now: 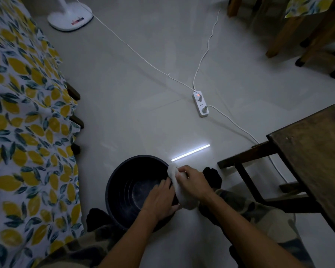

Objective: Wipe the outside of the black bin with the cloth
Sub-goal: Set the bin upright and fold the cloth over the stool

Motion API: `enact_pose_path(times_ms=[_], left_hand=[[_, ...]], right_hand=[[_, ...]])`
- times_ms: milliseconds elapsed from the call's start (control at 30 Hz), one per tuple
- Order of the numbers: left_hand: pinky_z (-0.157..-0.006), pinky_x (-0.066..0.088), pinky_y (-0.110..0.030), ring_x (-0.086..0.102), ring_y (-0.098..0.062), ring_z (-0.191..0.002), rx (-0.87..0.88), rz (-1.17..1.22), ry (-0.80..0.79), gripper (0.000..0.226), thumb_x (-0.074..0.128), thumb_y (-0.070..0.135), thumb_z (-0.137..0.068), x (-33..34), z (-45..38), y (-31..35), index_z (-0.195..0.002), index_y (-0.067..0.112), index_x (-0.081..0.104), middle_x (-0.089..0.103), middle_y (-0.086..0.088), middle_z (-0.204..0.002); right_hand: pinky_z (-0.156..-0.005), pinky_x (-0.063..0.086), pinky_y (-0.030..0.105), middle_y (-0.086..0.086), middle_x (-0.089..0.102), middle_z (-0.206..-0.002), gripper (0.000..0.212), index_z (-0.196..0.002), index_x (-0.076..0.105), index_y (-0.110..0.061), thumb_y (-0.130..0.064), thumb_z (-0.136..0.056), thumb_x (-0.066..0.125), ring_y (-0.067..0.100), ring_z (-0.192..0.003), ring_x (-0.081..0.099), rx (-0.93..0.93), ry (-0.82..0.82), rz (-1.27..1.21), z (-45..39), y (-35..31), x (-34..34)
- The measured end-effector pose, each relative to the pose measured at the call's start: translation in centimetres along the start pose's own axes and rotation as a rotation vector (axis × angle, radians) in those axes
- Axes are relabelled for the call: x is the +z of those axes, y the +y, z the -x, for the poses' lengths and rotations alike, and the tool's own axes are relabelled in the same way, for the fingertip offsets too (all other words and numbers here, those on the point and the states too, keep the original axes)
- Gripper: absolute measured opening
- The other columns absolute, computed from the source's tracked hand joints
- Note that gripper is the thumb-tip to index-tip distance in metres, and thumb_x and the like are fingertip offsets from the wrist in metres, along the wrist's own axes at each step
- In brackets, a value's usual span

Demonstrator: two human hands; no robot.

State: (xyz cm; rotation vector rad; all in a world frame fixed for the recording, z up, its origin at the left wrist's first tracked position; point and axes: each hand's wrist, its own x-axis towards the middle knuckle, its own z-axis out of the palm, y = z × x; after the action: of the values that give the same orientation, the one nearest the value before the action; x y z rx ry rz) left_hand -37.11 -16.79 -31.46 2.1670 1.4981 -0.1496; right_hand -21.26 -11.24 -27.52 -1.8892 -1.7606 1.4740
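The black bin point(132, 187) stands open-mouthed on the pale floor point(143, 93) between the person's feet, beside a lemon-print cover point(25, 113) on one side and a dark wooden stool point(307, 157) on the other. The left hand point(160, 200) grips the bin's near-right rim, fingers curled over the edge. The right hand point(193, 180) presses a white cloth point(184, 198) — bunched, closed in its grasp — against the bin's outer right wall. The two hands sit close together, almost touching.

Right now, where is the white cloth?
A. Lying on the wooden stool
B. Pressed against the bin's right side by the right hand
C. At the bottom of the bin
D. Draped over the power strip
B: the white cloth sits under the right hand against the black bin wall, while the left hand grips the rim.
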Motion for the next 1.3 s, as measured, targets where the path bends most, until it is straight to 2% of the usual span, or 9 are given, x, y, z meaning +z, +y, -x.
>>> enact_pose_path(times_ms=[167,300,567,733,833,967,1033,1133,1300], left_hand=[[-0.097,0.045,-0.039,0.046,-0.021,-0.120,-0.038,0.148,0.080,0.086,0.056,0.070,-0.078,-2.3,1.5,-0.6,-0.146,0.021,0.036,0.047,-0.004,-0.141],[-0.093,0.050,-0.035,0.053,-0.009,-0.112,-0.070,0.333,0.192,0.080,0.059,0.084,-0.072,-5.5,3.2,0.0,-0.132,0.033,0.047,0.057,0.010,-0.126],[-0.095,0.052,-0.037,0.061,-0.007,-0.110,-0.183,0.633,0.446,0.043,0.043,0.060,-0.095,-13.5,7.1,2.8,-0.128,0.033,0.049,0.063,0.010,-0.123],[-0.061,0.048,-0.021,0.063,-0.005,-0.078,-0.264,0.699,0.614,0.031,0.058,0.050,-0.091,-19.1,9.9,5.4,-0.104,0.024,0.049,0.066,0.009,-0.089],[-0.067,0.053,-0.032,0.065,-0.017,-0.082,-0.228,0.795,0.688,0.040,0.055,0.059,-0.081,-22.2,10.9,6.5,-0.099,0.024,0.055,0.067,0.004,-0.089],[-0.071,0.053,-0.035,0.065,-0.015,-0.083,-0.145,0.813,0.752,0.021,0.056,0.046,-0.086,-25.6,11.7,8.4,-0.090,0.025,0.057,0.068,0.006,-0.087],[-0.068,0.050,-0.029,0.062,-0.009,-0.077,-0.078,0.831,0.781,0.011,0.056,0.034,-0.091,-27.2,12.0,9.9,-0.088,0.024,0.056,0.064,0.008,-0.082],[-0.065,0.047,-0.017,0.057,-0.003,-0.071,-0.003,0.859,0.796,0.015,0.053,0.020,-0.099,-29.6,12.6,12.8,-0.085,0.020,0.055,0.060,0.005,-0.079],[-0.064,0.049,-0.013,0.061,-0.009,-0.076,0.092,0.894,0.776,0.019,0.046,0.015,-0.103,-32.0,12.5,17.2,-0.090,0.007,0.058,0.065,-0.007,-0.086]], right_hand=[[-0.090,0.051,0.027,-0.005,0.070,-0.123,0.035,-0.122,0.068,-0.030,-0.039,-0.088,0.070,0.015,-0.110,0.064,-0.038,0.014,-0.069,1.1,-2.5,-1.0],[-0.091,0.051,0.024,-0.014,0.074,-0.114,0.023,-0.111,0.075,-0.031,-0.036,-0.089,0.068,0.008,-0.106,0.066,-0.105,0.028,-0.107,2.4,-5.3,-2.1],[-0.083,0.055,0.021,-0.014,0.077,-0.101,0.018,-0.105,0.078,-0.027,-0.023,-0.093,0.065,0.004,-0.096,0.070,-0.283,0.080,-0.212,7.5,-11.6,-5.3],[-0.085,0.061,0.038,-0.009,0.077,-0.096,0.020,-0.101,0.076,-0.028,-0.022,-0.082,0.074,0.010,-0.091,0.073,-0.380,0.124,-0.215,11.4,-15.0,-7.3],[-0.082,0.061,0.031,0.000,0.075,-0.101,0.026,-0.106,0.072,-0.022,-0.016,-0.082,0.079,0.014,-0.093,0.072,-0.442,0.121,-0.219,14.4,-16.9,-8.7],[-0.077,0.062,0.034,0.006,0.070,-0.104,0.049,-0.118,0.058,-0.030,-0.022,-0.076,0.083,0.017,-0.097,0.070,-0.444,0.118,-0.361,17.5,-18.5,-10.7],[-0.072,0.063,0.035,0.011,0.066,-0.109,0.057,-0.129,0.049,-0.027,-0.023,-0.081,0.080,0.021,-0.100,0.070,-0.405,0.127,-0.506,19.0,-19.3,-12.2],[-0.064,0.062,0.029,0.008,0.061,-0.111,0.045,-0.137,0.038,-0.021,-0.023,-0.099,0.062,0.022,-0.095,0.070,-0.314,0.152,-0.719,21.4,-20.2,-14.7],[-0.083,0.063,0.038,0.015,0.073,-0.115,0.029,-0.120,0.064,-0.008,-0.026,-0.106,0.047,0.031,-0.100,0.073,-0.250,0.018,-0.780,24.1,-19.4,-18.1]])
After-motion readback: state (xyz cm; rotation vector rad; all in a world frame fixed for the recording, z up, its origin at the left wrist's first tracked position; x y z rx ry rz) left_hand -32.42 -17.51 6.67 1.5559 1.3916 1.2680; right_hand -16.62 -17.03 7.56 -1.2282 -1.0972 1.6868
